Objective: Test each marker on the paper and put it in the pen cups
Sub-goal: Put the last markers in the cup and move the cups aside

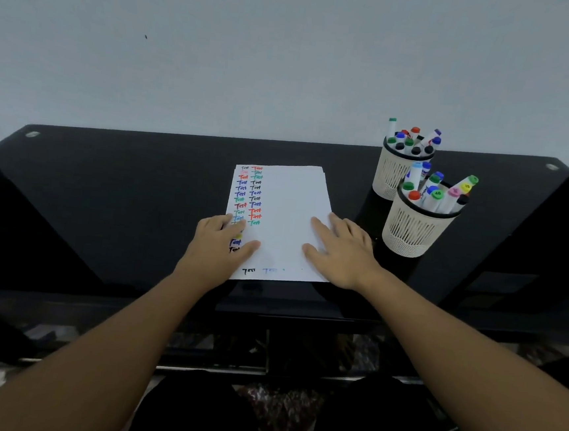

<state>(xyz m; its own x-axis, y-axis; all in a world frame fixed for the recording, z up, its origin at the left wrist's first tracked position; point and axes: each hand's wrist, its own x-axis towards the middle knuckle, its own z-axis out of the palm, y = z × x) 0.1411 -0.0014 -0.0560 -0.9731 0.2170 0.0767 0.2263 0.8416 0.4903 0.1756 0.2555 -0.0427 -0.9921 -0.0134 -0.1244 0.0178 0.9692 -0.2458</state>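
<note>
White paper (291, 198) is showing rows of coloured "Test" writing. Left hand (220, 240) and right hand (342, 249) are lying flat, fingers released, on it. Two pen cups (412, 228) are standing at two o'clock.

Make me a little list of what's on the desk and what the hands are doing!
paper: white sheet on the black table, two columns of coloured "Test" words down its left side
left hand: flat on the paper, partly covering the writing
right hand: flat on the paper's right part
far cup: full of markers
near cup: full of markers
loose markers: none seen
</note>
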